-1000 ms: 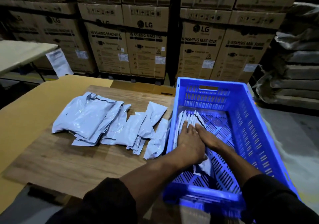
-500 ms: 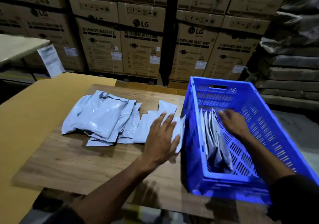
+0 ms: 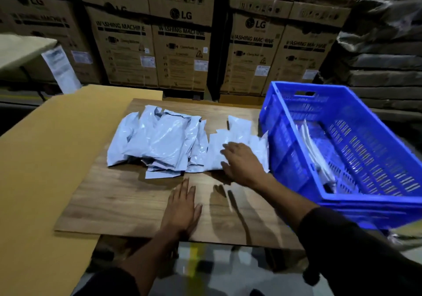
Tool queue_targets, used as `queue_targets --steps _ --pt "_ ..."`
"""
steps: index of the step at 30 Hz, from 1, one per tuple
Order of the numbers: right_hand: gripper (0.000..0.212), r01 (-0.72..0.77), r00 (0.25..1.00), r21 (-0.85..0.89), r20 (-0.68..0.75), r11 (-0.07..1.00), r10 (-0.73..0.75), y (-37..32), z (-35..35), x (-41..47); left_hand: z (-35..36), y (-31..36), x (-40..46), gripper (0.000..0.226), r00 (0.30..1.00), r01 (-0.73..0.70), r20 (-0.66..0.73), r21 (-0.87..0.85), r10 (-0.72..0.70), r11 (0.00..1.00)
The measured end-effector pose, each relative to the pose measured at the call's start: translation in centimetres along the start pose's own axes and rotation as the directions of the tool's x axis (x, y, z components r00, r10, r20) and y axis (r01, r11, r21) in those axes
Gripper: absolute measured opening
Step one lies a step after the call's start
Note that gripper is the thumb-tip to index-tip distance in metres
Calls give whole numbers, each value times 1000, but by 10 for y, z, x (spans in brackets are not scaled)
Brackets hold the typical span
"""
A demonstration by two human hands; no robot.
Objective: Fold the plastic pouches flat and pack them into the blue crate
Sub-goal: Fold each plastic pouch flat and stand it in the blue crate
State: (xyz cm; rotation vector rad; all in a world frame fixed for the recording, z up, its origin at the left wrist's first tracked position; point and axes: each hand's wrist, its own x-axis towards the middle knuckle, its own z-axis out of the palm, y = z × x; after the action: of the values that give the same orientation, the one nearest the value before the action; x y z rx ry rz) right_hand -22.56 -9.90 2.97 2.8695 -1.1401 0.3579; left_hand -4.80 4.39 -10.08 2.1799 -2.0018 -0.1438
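left hand (image 3: 182, 206) flat on board (image 3: 127, 200) | right hand (image 3: 242, 163) spread on pouches (image 3: 235, 145) beside crate (image 3: 285, 156)

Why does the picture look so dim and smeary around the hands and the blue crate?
Head view: dim overall; glare on the pouch pile; finger shadows on the board; right hand and crate motion-blurred; wide lens tilts the boxes.

The right hand (image 3: 243, 163) has left the blue crate (image 3: 351, 149) for the loose pouches (image 3: 235, 140); left hand (image 3: 182, 206) now flat on the board (image 3: 114, 195).
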Motion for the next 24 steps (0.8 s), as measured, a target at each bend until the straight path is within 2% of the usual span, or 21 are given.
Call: queue_targets --steps 3,8,12,16,18,21,24 --pt "41 24 991 -156 137 987 -2 -22 49 -3 4 -12 -5 62 999 -14 -35 4 14 1000" --pt "54 -56 977 -314 178 948 117 -37 75 10 8 -18 -10 59 996 -13 -84 -25 11 1000" --pt "54 -88 965 -301 211 949 156 -30 71 17 12 -18 -11 57 988 -26 -154 -49 18 998" --pt "46 1 971 -245 233 970 58 -30 60 3 14 -19 -13 63 977 -17 -211 -100 -4 995" --pt "43 92 987 -158 148 983 -68 -38 56 -22 12 -18 -15 68 969 -34 -247 -106 6 994" --pt "44 206 977 -4 49 979 -205 -51 59 -73 8 -17 -17 71 947 -87 -316 -100 51 991" --pt "38 331 941 70 43 941 -334 -46 70 -117 6 -16 -21 76 927 -179 -343 -49 152 983"
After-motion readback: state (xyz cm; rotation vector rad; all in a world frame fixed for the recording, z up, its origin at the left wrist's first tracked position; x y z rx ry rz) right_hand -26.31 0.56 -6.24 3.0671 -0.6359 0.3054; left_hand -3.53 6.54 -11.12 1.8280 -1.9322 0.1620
